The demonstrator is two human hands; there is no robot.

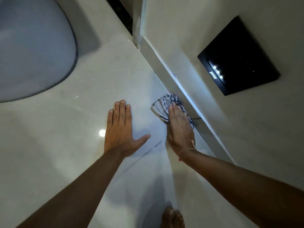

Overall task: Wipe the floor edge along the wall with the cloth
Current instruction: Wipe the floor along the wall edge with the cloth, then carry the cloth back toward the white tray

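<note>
Head view: left hand [120, 129] at frame centre, flat on pale floor [69, 145], fingers together, thumb spread toward the right. Right hand [179, 127] just right of centre, palm down, fingers pressed together on cloth [164, 105]. Cloth blue-and-white, bunched, on the floor against the skirting [166, 66] at the foot of the wall [189, 30], partly covered by the hand. Thin bracelet [186, 149] on the right wrist. Black panel [238, 55] on the wall, upper right, with glints of light. Grey rounded object [32, 46] at upper left. Bare toes [171, 217] at bottom edge.
</note>
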